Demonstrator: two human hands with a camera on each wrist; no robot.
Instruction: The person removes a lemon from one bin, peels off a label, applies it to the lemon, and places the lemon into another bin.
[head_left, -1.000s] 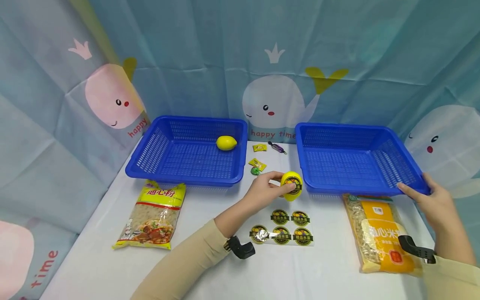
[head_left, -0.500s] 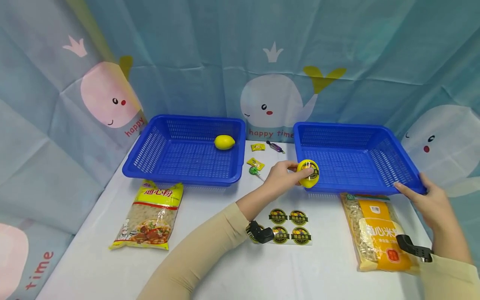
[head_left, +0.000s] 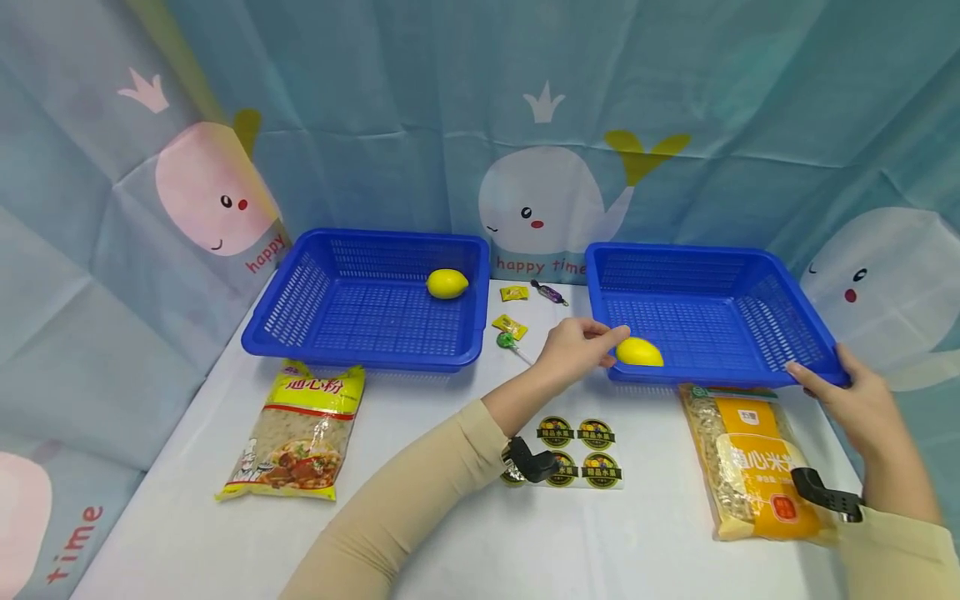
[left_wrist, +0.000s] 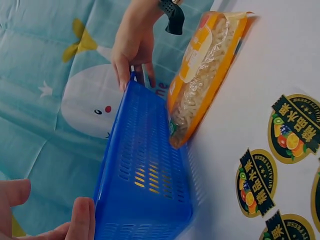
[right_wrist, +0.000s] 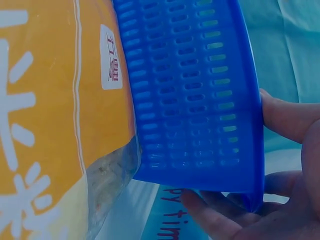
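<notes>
Behind my white table (head_left: 465,533), across the upper frame, hangs a creased teal curtain (head_left: 420,100) printed with white and pink whales.

The left wrist band (head_left: 529,460) covers part of the sticker sheet (head_left: 577,454). The right basket's (head_left: 712,317) near wall hides the lemon's (head_left: 639,352) underside. Candy (head_left: 510,326) print is too small to read. The right hand (right_wrist: 280,200) is cut off in the right wrist view.
</notes>
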